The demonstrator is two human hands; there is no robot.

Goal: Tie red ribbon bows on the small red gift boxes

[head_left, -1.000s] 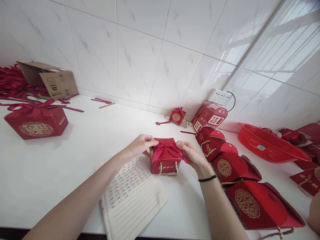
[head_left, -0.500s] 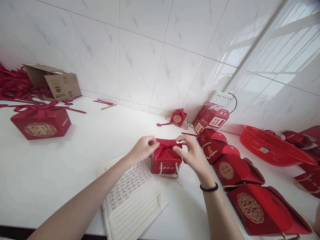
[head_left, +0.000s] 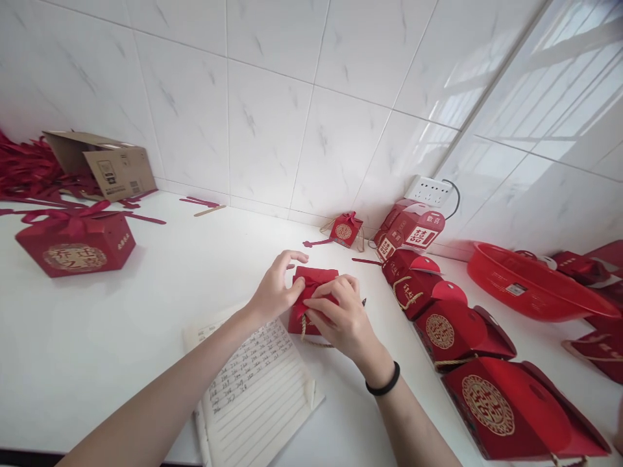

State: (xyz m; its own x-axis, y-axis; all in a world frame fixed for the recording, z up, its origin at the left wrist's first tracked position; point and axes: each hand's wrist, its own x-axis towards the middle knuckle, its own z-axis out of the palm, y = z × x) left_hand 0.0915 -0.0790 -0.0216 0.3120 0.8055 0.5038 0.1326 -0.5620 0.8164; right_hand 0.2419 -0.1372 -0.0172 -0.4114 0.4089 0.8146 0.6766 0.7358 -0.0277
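A small red gift box [head_left: 298,324] with a rope handle stands on the white table, at the edge of an open notebook [head_left: 257,402]. A red ribbon [head_left: 316,285] is tied across its top. My left hand [head_left: 277,285] is at the box's left side, thumb near the ribbon and fingers spread apart over the back corner. Bent over the box top, my right hand [head_left: 345,321] pinches the ribbon near its knot and hides the box's right half.
At left stands a bow-topped red box [head_left: 82,250], with a cardboard box [head_left: 121,170] behind it. A small ribboned box [head_left: 346,230] is by the wall. Several red boxes [head_left: 464,334] line the right, beside a red basin [head_left: 530,285] and a power strip [head_left: 428,190].
My right hand has moved left and down across the box top and now pinches the ribbon near the knot. My left fingers have let go of the ribbon and spread.
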